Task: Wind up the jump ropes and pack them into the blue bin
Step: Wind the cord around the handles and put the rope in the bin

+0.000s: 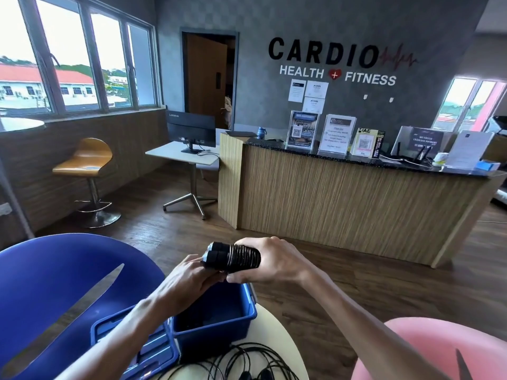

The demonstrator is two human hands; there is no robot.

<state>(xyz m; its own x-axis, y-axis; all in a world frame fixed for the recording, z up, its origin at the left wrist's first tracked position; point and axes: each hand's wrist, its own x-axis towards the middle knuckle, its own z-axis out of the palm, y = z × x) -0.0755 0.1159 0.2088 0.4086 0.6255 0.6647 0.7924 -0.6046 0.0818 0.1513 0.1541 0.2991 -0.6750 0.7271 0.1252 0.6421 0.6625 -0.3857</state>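
Note:
A black jump rope (pixel 236 257), its cord wound in tight coils around its two handles, is held above the blue bin (pixel 219 325). My right hand (pixel 270 263) grips the coiled part. My left hand (pixel 192 278) holds the handle ends from below. The blue bin stands open on a round white table (pixel 277 341), with dark items inside that I cannot make out. Its blue lid (pixel 142 349) lies beside it on the left. Several loose black jump ropes (pixel 241 363) lie tangled on the table in front of the bin.
A blue chair (pixel 55 292) stands to the left of the table and a pink chair (pixel 411 349) to the right. Beyond are a wooden reception counter (pixel 343 209), a desk with a monitor (pixel 190 130) and a wooden bar stool (pixel 90 165).

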